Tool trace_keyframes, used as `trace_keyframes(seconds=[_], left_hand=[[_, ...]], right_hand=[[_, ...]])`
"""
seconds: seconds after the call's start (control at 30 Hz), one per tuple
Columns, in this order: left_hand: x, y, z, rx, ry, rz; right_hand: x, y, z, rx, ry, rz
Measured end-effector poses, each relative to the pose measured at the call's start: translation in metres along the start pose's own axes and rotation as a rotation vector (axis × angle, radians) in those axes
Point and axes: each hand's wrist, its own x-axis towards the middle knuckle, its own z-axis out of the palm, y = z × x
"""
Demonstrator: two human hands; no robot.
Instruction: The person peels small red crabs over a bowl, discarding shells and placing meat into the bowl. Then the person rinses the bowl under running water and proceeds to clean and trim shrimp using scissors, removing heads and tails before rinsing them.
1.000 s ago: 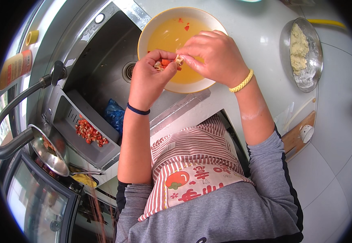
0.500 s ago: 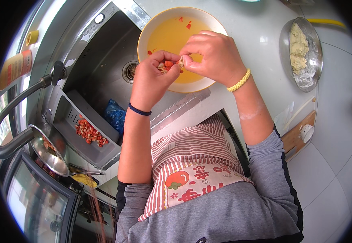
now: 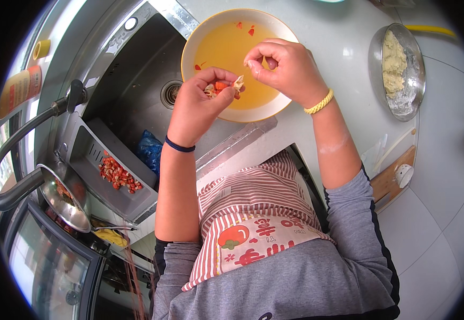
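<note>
My left hand point(image 3: 202, 101) is closed round a small cluster of red and whitish food pieces point(image 3: 222, 88), their kind unclear, above the near left part of a white bowl point(image 3: 189, 44) with a yellow rim. Yellowish liquid point(image 3: 221, 50) fills the bowl, and a few red bits float in it. Over the bowl's right side, my right hand point(image 3: 288, 69) has thumb and forefinger pinched together; whether anything small is between them cannot be made out. A gap separates the two hands.
At left is a dark sink point(image 3: 136, 69) with a grey basket point(image 3: 96, 170) holding red and white pieces point(image 3: 119, 176). A blue plastic bag point(image 3: 151, 152), metal pan point(image 3: 74, 213) and faucet point(image 3: 72, 98) are nearby. A metal bowl point(image 3: 417, 80) with pale dough point(image 3: 393, 64) stands right.
My right hand has come away from the pieces in my left hand, shifting slightly right. My left hand has loosened a little, showing more of the pieces, and its wrist has moved slightly left.
</note>
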Motion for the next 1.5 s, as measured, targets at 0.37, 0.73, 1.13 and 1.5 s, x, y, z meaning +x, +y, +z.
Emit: trace_keyframes(seconds=[0.37,0.73,1.13,1.5], left_hand=[[-0.004,0.006,-0.016,-0.411,0.043,0.035],[-0.003,-0.002,-0.028,-0.683,0.135,0.168],[-0.004,0.001,-0.029,-0.664,0.196,0.174],[-0.004,0.003,-0.016,-0.195,0.218,0.112]], right_hand=[[0.007,0.018,0.022,-0.412,-0.146,-0.064],[-0.003,0.012,0.054,-0.12,-0.47,-0.057],[-0.002,0.01,0.034,0.425,-0.619,0.186],[0.002,0.015,0.019,0.71,-0.554,0.344]])
